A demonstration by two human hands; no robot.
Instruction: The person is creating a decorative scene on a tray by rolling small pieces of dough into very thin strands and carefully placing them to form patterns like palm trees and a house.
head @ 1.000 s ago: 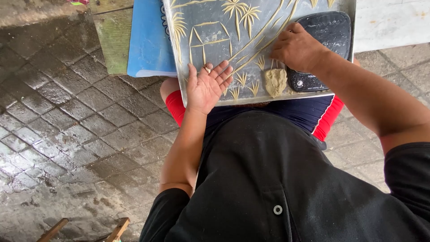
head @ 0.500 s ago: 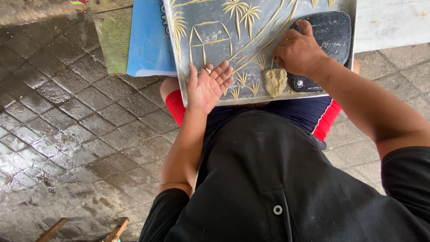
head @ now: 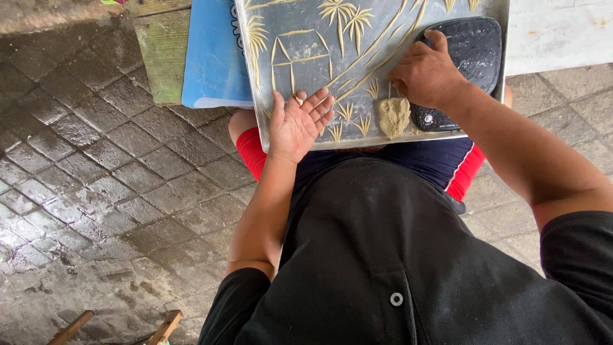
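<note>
Grey board (head: 383,38) cut off above; left hand (head: 295,124) flat, fingers spread; right hand (head: 426,75) fingers curled, grip hidden.

light: soft, even daylight, moderately bright | shadows: faint, diffuse | glare: dull sheen on the wet grey paving-stone floor (head: 83,185) and the grey metal tray (head: 306,38) | focus: sharp throughout | edges: mild wide-angle stretch

Bare grey board (head: 306,80) shows just beyond the left hand (head: 297,124), room to slide there. Between the hands, small straw sprigs (head: 348,118) crowd the way. Right by the right hand (head: 428,76), the dough lump (head: 394,117) and black tray (head: 466,57) block that side.
</note>
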